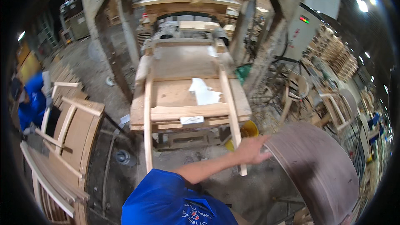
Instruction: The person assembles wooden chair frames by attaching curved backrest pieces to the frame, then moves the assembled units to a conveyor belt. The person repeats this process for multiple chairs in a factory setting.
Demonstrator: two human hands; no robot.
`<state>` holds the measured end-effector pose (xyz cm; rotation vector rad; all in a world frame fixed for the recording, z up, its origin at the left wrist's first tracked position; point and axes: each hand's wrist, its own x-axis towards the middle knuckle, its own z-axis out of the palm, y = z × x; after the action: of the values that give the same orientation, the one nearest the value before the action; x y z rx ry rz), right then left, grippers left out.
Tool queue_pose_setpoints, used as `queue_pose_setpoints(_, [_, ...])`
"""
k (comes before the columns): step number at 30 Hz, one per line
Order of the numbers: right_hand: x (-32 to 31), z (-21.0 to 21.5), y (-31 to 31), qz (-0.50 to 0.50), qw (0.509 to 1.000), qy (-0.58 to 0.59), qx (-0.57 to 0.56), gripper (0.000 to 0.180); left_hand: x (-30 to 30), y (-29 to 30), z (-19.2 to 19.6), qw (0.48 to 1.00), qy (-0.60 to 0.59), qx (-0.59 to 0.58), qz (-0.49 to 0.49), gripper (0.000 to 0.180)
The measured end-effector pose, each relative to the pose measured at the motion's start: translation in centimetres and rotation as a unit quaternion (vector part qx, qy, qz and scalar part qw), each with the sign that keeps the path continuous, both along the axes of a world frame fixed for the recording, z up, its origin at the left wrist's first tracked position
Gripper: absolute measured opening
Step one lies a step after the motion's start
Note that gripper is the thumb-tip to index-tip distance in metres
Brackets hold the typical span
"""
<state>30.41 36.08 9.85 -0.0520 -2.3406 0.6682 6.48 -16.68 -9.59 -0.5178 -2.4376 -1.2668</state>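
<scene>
My left arm reaches across to the right, and my left hand (254,150) grips the near upper edge of a large curved wooden panel (318,162) with dark grain. The panel is bent like a chair back and tilted, off to my right. At its lower end only a sliver of my right hand (346,220) shows, its fingers hidden. In front of me a pale wooden frame (189,111), with two long side rails and a curved crossbar, lies on a wooden press table (139,100). White torn paper (204,92) rests inside the frame.
A heavy press frame (98,4) arches over the table. At left, a bench (83,129) bears curved wooden parts, with a co-worker (33,102) in blue beside it. A yellow bucket (249,129) stands under the table's right corner; a dark container (125,158) stands left on the floor.
</scene>
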Motion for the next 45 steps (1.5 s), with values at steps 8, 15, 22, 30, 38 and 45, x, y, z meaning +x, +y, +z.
queue_pose_setpoints(8, [-24.5,-0.5,-19.0,0.257,0.939,-0.110,-0.201,0.046,0.0,-18.8,-0.6,0.966,0.006,-0.026,0.257,0.034])
queue_pose_setpoints(15, [-35.2,-1.6,-45.9,0.306,0.934,0.061,0.176,0.060,-0.1,-34.1,-2.0,0.886,-0.049,-0.030,0.459,0.027])
queue_pose_setpoints(22, [-53.9,-6.8,-63.1,0.280,0.917,-0.041,0.282,0.028,-4.0,-49.1,1.1,0.809,0.056,-0.152,0.565,0.044])
queue_pose_setpoints(30, [-61.1,-14.4,-75.1,0.313,0.929,-0.029,0.196,0.026,-7.7,-57.3,-0.9,0.801,-0.014,-0.124,0.586,0.036])
queue_pose_setpoints(38, [-63.3,-18.7,-76.3,0.347,0.916,-0.054,0.192,0.028,-8.4,-56.6,-3.2,0.785,-0.001,-0.181,0.593,0.030])
queue_pose_setpoints(45, [-63.6,-19.7,-75.7,0.356,0.914,-0.063,0.186,0.027,-7.5,-56.3,-3.8,0.775,-0.027,-0.225,0.589,0.037])
